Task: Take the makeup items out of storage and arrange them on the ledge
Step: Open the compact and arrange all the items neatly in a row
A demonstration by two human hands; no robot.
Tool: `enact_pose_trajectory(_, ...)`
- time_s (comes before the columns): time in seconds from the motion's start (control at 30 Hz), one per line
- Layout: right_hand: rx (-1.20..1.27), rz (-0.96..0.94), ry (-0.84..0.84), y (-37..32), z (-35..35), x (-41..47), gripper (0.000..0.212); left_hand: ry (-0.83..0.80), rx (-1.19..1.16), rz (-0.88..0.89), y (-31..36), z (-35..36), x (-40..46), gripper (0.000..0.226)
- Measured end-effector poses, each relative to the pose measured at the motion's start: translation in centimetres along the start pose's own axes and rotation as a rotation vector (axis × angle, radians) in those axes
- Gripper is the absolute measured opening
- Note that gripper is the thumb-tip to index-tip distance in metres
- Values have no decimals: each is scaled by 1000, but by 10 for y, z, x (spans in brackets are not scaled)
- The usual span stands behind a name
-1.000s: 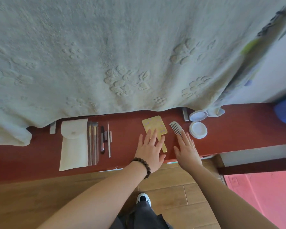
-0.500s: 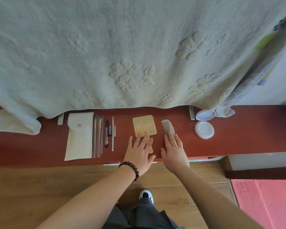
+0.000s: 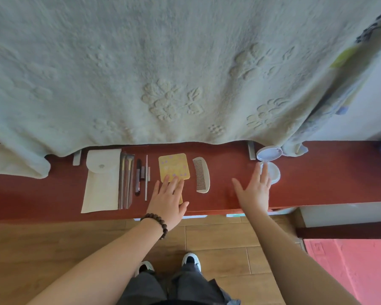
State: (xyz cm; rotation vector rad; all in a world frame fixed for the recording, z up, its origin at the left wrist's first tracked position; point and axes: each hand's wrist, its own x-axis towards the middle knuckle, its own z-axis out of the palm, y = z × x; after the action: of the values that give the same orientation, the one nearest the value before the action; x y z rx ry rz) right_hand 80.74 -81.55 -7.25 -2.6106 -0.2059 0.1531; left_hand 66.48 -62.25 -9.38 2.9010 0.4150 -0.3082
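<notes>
On the red wooden ledge [image 3: 317,177] lie, from left to right, a white pouch [image 3: 100,183], several makeup brushes [image 3: 125,181], a dark lip pencil [image 3: 138,178], a thin white stick [image 3: 146,177], a yellow hand mirror [image 3: 173,166], a pale comb [image 3: 201,175] and an open white compact [image 3: 271,160]. My left hand [image 3: 168,202] rests flat with spread fingers on the mirror's handle. My right hand [image 3: 254,190] hovers open over the ledge, its fingertips over the compact's lower half. Neither hand holds anything.
A pale green embossed blanket [image 3: 174,69] hangs over the back of the ledge. Two small grey blocks [image 3: 77,157] sit at the blanket's hem. Below the ledge are the wooden floor [image 3: 218,238], my shoes, and a pink mat [image 3: 350,267] at the right.
My right hand left the comb and moved right to the compact. The comb now lies straight beside the mirror. My left hand stays on the mirror's handle.
</notes>
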Motion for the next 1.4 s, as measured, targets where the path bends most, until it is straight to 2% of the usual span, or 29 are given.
enact_pose_trajectory(0.13,-24,122,-88,39,-18,32,95,33,-1,-64,3,3,2,71)
enact_pose_trajectory(0.23,-71,117,-122,48,-17,39,81,22,6,-74,2,3,1,74)
enact_pose_trajectory(0.33,-80,97,-49,45,-15,39,61,0,15,-59,1,1,3,73)
enact_pose_trajectory(0.4,-77,67,-15,42,-12,33,56,-15,19,-60,0,0,4,72)
enact_pose_trajectory(0.57,48,-90,-58,23,8,3,60,-35,-13,-80,0,0,5,71)
enact_pose_trajectory(0.7,125,-114,-91,2,20,5,64,-45,-16,-80,-2,-1,6,69)
enact_pose_trajectory(0.87,95,-135,-138,-4,16,26,68,-87,-22,-95,-2,-4,8,70)
enact_pose_trajectory(1.07,39,-102,-139,-3,17,29,77,-105,-34,-81,-4,-8,8,69)
enact_pose_trajectory(1.23,35,-60,-89,1,19,32,70,-121,-34,-53,-7,-11,8,69)
enact_pose_trajectory(1.4,-10,-37,-90,7,11,34,76,-123,-27,-23,-6,-14,15,69)
